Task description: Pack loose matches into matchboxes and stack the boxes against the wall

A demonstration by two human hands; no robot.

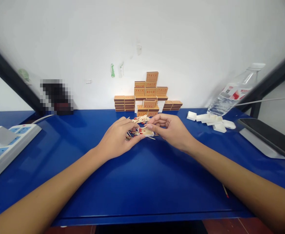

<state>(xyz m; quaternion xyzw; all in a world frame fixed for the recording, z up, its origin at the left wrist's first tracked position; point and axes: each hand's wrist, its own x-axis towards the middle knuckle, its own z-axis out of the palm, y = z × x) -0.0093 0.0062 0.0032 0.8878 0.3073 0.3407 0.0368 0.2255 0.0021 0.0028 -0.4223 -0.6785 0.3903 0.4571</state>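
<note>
A loose heap of red-tipped matches (137,125) lies on the blue table (142,182). My left hand (118,138) rests over the heap's left side, its fingers curled and pinching a small bundle of matches. My right hand (170,130) meets it from the right, fingers closed on a small white tray (148,132) with matches in it. The two hands' fingertips nearly touch above the table. Behind the heap, against the wall, stands a stack of brown matchboxes (148,96).
Several white inner trays (212,120) lie at the right, next to a tilted plastic water bottle (235,92). A phone (269,136) rests at the far right. A white power strip (3,143) sits at the left edge. One stray match (225,191) lies near my right forearm.
</note>
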